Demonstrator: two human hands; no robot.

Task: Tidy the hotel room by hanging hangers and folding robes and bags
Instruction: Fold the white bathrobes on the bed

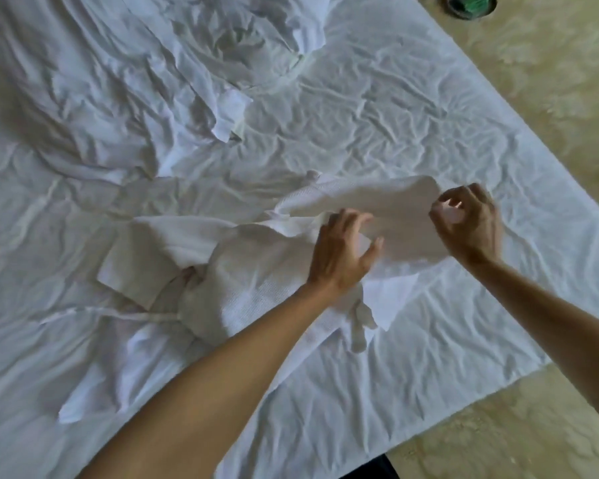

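Note:
A white waffle-weave robe lies crumpled on the white bed sheet, its belt trailing left. My right hand pinches the far right edge of a lifted flap of the robe. My left hand hovers over the same flap with fingers spread and curved, touching or just above the cloth; I cannot tell which. A second white robe or cloth lies rumpled at the top of the bed.
The bed's corner juts toward the lower right, with beige patterned floor beyond it. A dark round object with green inside sits on the floor at the top right.

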